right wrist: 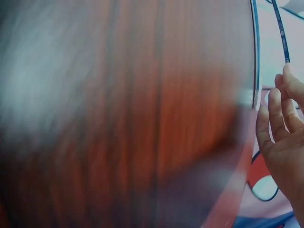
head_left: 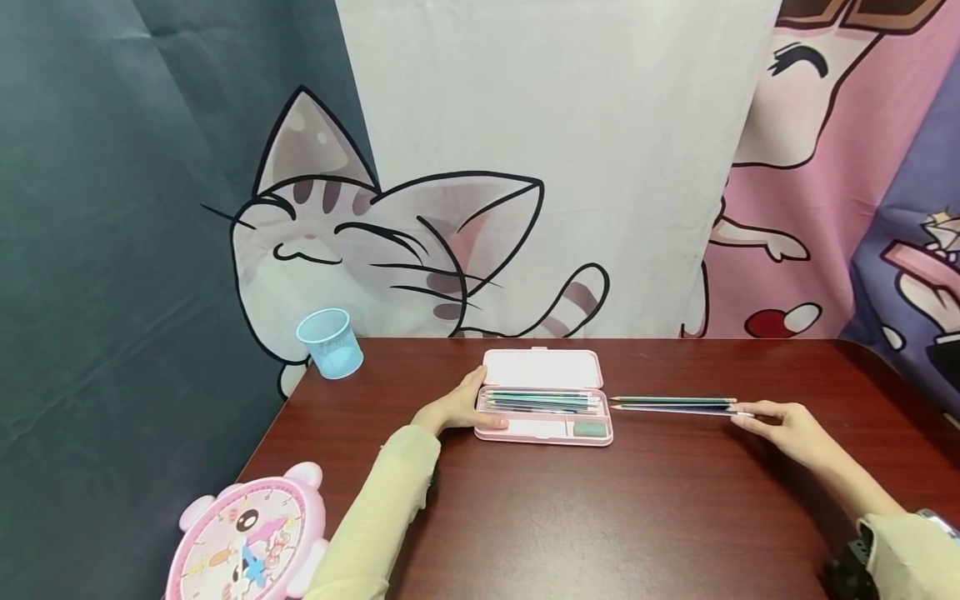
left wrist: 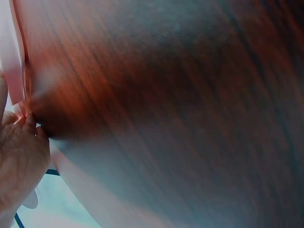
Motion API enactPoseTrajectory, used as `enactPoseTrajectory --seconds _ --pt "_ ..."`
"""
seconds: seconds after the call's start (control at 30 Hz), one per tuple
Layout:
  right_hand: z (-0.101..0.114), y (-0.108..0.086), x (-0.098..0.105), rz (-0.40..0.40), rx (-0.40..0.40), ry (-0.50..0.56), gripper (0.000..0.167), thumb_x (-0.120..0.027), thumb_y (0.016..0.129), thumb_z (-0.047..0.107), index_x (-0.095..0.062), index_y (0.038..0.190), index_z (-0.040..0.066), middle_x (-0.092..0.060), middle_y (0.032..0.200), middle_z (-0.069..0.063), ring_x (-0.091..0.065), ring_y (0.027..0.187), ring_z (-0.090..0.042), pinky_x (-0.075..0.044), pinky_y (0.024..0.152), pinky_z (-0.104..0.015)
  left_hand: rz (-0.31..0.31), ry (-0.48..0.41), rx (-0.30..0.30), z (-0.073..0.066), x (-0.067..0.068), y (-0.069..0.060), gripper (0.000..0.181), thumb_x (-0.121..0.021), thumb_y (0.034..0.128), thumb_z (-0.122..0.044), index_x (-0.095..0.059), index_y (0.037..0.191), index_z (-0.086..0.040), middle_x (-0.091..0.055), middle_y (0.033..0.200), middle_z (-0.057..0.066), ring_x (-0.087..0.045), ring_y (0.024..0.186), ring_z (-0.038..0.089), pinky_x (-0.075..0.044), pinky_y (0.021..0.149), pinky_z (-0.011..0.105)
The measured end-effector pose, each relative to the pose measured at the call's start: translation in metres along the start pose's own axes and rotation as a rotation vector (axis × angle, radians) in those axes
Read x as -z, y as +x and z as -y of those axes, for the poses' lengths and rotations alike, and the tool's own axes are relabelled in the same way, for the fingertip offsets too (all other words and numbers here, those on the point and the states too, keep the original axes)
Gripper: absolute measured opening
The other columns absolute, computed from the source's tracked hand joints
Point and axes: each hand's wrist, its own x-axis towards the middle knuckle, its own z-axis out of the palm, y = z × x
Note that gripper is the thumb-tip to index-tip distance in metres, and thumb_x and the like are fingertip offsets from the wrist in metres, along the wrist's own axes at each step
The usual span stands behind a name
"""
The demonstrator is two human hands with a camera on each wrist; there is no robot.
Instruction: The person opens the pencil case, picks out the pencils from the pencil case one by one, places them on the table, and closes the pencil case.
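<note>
A pink pencil case [head_left: 543,439] lies open on the table, its lid [head_left: 542,367] folded back. Several pencils [head_left: 540,403] fill its upper compartment, and a grey-green eraser [head_left: 590,429] sits at the lower right. My left hand [head_left: 459,407] grips the case's left end, thumb over the front and fingers at the lid; in the left wrist view this hand [left wrist: 23,154] shows beside the pink edge. Right of the case a few pencils [head_left: 667,400] lie side by side. My right hand [head_left: 783,427] pinches the end of a dark blue pencil [right wrist: 282,35] between thumb and index finger, other fingers extended.
A light blue cup [head_left: 332,343] stands near the table's back left corner. At the front left is a pink clock [head_left: 243,542] with animal ears. A cartoon-printed cloth [head_left: 562,125] hangs behind the brown table [head_left: 600,517].
</note>
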Motion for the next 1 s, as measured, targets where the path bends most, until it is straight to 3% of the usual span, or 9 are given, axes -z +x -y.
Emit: enactPoseTrajectory --seconds 0.3,0.5,0.73,1.0 --pt "-0.013 -0.001 0.002 -0.036 0.08 -0.038 0.012 -0.072 0.076 0.008 -0.071 0.088 0.007 -0.057 0.08 0.031 -0.045 0.07 0.016 -0.032 0.061 -0.006 -0.007 -0.009 0.01 0.001 0.001 -0.001 0.11 -0.076 0.0701 -0.042 -0.006 0.147 -0.008 -0.008 0.154 0.011 -0.012 0.141 0.024 -0.018 0.114 0.042" --pt "-0.014 0.007 -0.002 -0.06 0.14 -0.147 0.015 -0.075 0.07 0.006 -0.07 0.084 0.005 -0.058 0.077 0.025 -0.043 0.064 0.011 -0.032 0.056 -0.01 -0.01 0.002 0.01 0.001 0.001 -0.001 0.109 -0.075 0.071 -0.043 -0.006 0.147 -0.008 -0.009 0.154 0.011 -0.012 0.141 0.024 -0.018 0.113 0.042" --pt "-0.01 0.014 -0.01 -0.092 0.147 -0.265 0.017 -0.079 0.063 0.004 -0.07 0.078 0.006 -0.063 0.073 -0.002 -0.043 0.065 0.009 -0.033 0.059 -0.01 -0.007 -0.013 0.006 0.0 0.001 -0.002 0.109 -0.075 0.0712 -0.041 -0.006 0.147 -0.007 -0.008 0.154 0.012 -0.012 0.141 0.024 -0.018 0.113 0.042" --pt "-0.006 0.021 -0.009 -0.025 0.079 -0.335 0.012 -0.076 0.069 0.008 -0.07 0.078 0.011 -0.062 0.076 -0.003 -0.042 0.066 0.012 -0.037 0.056 -0.021 -0.003 0.001 0.011 0.0 0.0 0.0 0.109 -0.075 0.0709 -0.043 -0.005 0.148 -0.009 -0.008 0.154 0.01 -0.011 0.142 0.023 -0.018 0.114 0.041"
